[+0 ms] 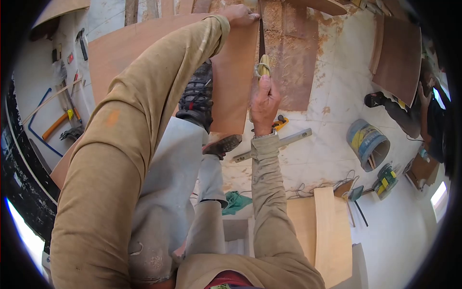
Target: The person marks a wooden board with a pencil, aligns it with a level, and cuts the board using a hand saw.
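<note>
My right hand is closed around the pale yellow handle of a handsaw. The saw's narrow dark blade points away from me along the right edge of a large reddish-brown plywood board. At the far end of that edge, near the blade's tip, my left hand grips the board; its fingers are bent and partly hidden by the sleeve. A dark laced boot presses on the board between my arms.
Sawdust-covered boards lie right of the saw. Behind my right wrist are a yellow hand plane and a metal level. A bucket stands at right, near another person's arm. A hammer and other tools lie left.
</note>
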A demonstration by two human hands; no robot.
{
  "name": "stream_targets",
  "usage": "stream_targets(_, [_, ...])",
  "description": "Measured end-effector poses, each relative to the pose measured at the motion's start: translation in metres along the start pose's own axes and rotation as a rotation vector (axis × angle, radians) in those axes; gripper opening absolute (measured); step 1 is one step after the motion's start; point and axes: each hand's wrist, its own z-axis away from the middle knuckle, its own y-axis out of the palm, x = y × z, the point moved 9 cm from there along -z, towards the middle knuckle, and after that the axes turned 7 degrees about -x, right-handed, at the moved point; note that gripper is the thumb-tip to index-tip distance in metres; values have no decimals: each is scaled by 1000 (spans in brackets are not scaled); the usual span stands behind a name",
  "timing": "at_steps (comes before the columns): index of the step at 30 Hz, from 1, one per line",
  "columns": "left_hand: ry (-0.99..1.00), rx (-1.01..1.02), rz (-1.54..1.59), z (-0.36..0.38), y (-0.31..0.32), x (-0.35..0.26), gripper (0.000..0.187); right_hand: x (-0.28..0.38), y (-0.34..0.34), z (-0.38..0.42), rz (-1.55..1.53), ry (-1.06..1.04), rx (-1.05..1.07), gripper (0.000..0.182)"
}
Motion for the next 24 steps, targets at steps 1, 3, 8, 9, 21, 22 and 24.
stream_targets(1, [-20,3,-11,0,2,4,64,-7,0,3,-38,42,8,35])
stream_targets(3, [-17,-1,-30,-4,3,3,63,-22,0,8,-113,119,26,35])
stream_targets(8, [16,-16,-50,-15,9,9,62,-12,-6,18,-21,46,50,34])
stream_targets(9, [9,0,-39,-16,11,11,62,-9,-9,22,-8,23,42,32])
stream_targets(21, [-66,46,-6,-21,19,14,57,4,16,-20,148,-46,98,33])
stream_targets(22, [-43,54,-7,-27,20,15,57,6,15,-17,135,-51,77,31])
stream_targets(24, [-59,49,-34,-12,6,0,56,7,-5,16,99,-16,27,38])
